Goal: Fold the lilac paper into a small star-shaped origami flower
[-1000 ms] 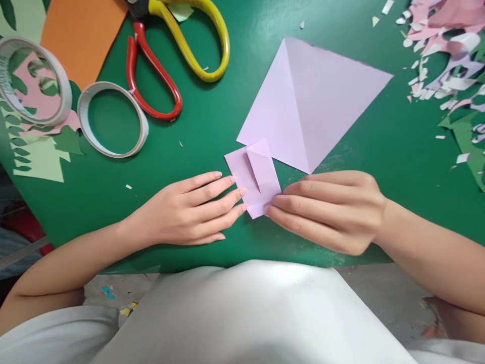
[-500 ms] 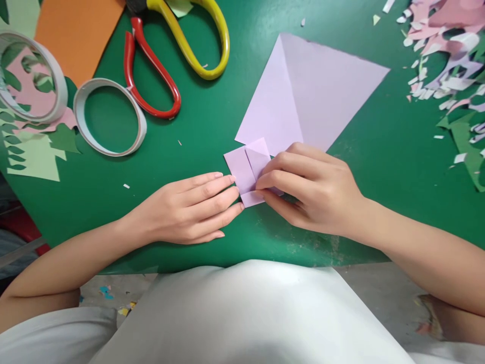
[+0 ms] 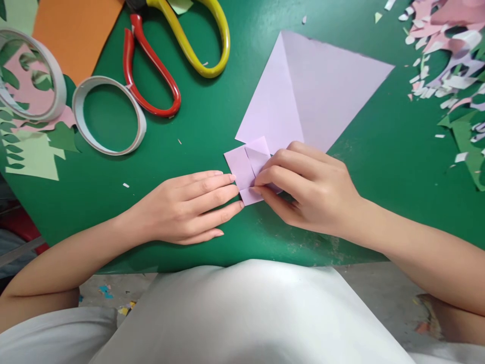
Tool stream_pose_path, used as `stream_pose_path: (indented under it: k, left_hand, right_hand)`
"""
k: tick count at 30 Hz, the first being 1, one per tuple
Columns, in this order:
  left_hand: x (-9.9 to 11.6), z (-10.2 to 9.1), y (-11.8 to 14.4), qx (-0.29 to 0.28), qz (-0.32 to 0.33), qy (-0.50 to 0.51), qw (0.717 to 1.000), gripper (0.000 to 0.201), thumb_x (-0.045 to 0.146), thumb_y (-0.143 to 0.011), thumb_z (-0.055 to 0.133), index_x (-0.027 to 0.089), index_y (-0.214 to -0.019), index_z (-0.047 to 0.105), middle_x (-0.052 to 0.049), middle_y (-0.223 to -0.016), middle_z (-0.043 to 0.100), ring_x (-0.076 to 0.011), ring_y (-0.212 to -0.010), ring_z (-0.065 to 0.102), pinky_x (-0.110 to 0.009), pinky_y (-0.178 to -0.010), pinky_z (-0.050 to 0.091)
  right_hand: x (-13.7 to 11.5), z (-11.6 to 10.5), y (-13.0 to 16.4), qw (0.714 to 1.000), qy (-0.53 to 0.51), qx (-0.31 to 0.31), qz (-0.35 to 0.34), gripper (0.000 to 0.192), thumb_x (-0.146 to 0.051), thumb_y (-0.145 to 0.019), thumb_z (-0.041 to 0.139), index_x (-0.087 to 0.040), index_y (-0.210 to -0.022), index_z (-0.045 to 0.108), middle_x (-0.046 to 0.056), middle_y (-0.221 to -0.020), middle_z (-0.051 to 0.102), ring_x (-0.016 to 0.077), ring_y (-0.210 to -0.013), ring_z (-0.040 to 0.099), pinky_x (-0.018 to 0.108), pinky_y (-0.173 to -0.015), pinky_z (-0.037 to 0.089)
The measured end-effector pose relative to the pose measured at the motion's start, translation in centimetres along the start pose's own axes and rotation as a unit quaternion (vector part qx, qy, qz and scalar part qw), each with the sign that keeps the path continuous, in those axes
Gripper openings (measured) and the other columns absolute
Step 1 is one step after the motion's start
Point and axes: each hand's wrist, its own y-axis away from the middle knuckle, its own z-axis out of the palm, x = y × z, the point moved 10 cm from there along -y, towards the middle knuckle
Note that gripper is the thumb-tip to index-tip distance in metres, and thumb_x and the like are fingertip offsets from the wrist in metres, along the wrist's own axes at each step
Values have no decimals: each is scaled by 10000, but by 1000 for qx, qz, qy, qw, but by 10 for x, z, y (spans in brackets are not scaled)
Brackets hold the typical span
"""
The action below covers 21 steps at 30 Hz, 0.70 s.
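Note:
A small folded piece of lilac paper (image 3: 240, 165) lies on the green table, with a slit and a folded strip along its near edge. My left hand (image 3: 189, 208) rests flat at its left side, fingers stretched out and their tips touching the paper's edge. From the right, my right hand (image 3: 310, 189) pinches the folded paper near its lower edge between thumb and fingers, hiding its right part. Just beyond the hands lies a larger sheet of lilac paper (image 3: 322, 86), creased down its length, with one corner close behind the folded piece.
Scissors with one red and one yellow handle (image 3: 177, 101) lie at the back left. Near them are a white tape ring (image 3: 143, 126), another tape ring (image 3: 60, 86), orange paper (image 3: 78, 40) and green cut paper (image 3: 32, 156). Paper scraps (image 3: 450, 45) are heaped at the far right.
Both hands stay almost in place on the folded lilac paper. The right thumb and fingertips have shifted very slightly to the left along its near edge.

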Motion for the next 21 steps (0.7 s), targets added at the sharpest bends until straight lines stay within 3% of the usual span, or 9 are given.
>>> stream_pose_path:
  k: [11,21]
  left_hand:
    - [2,6,0,-51,22,-57,997,417,458,-991,446,193,-1244,645,-14,-1309,662,-231,-1241,601,-359,-1110,485]
    - [4,4,1,-39,4,-24,999,488,522,-989,416,167,-1204,670,-49,-1282,684,-281,-1228,611,-426,-1074,516]
  right_hand:
    - [0,0,0,1000,5,5,11,169,-200,-954,531,-179,-797,590,31,-771,607,140,-665,456,284,-595,400]
    - [5,-4,3,1000,-13,10,18,125,-193,-956,552,-192,-840,598,-1,-721,565,132,-651,457,283,-600,403]
